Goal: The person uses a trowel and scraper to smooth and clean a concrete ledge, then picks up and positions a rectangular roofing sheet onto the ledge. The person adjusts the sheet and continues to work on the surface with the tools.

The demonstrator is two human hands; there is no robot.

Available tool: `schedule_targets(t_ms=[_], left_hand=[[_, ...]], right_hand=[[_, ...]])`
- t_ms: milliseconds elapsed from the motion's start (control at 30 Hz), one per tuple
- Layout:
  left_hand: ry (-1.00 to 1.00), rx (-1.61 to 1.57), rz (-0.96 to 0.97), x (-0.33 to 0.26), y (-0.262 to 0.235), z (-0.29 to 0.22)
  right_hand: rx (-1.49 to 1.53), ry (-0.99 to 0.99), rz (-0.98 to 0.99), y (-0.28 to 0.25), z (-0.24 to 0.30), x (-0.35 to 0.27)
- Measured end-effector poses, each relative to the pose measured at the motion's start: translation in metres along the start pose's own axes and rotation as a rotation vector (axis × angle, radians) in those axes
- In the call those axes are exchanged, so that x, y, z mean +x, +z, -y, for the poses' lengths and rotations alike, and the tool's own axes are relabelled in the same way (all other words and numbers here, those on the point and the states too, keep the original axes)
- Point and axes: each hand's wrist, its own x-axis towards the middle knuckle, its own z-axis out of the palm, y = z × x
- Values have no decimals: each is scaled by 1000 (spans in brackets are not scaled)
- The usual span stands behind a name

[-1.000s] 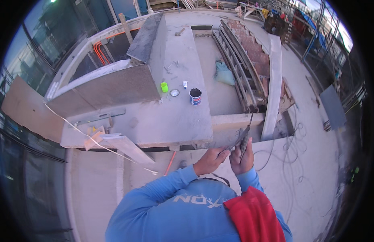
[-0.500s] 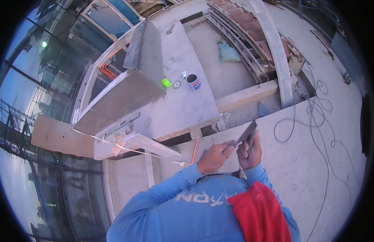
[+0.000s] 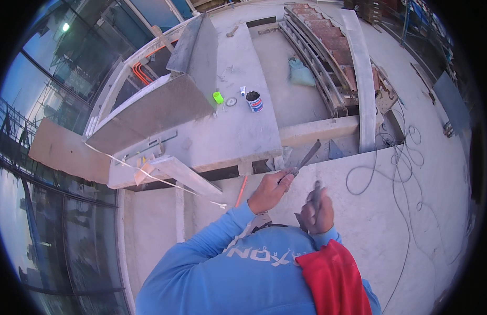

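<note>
My left hand (image 3: 268, 193) is closed round the handle of a narrow flat-bladed spatula (image 3: 309, 153), its dark blade pointing forward and to the right. To the right, in front of my waist, my right hand (image 3: 317, 214) grips a hand tool by its grey handle (image 3: 317, 190). That handle points away from me. A dark flat part (image 3: 300, 222) shows below the fingers, perhaps the tool's blade; its exact kind is unclear. The two tools are apart. Farther off, an open can of dark paste (image 3: 254, 102) stands on the pale slab beside a small white tube (image 3: 242, 91).
A bright green cup (image 3: 218, 97) and a tape roll (image 3: 231, 102) lie near the can. Grey panels (image 3: 154, 113) stand at left, with a leaning pale board (image 3: 187, 176) and a white cord (image 3: 149, 175). Loose cable (image 3: 398, 168) curls over the floor at right, beyond a long plank (image 3: 360, 79).
The two tools were together in front of me; now they are apart. My left hand has moved slightly left and forward, my right hand back toward my body.
</note>
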Motion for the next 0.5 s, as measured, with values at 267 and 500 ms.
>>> schedule_targets(t_ms=[267,500], left_hand=[[22,-25,-16,-21,18,4],[363,98,-91,-32,51,2]], right_hand=[[38,-47,429,-14,-12,-33],[-307,-683,-99,-28,13,-46]])
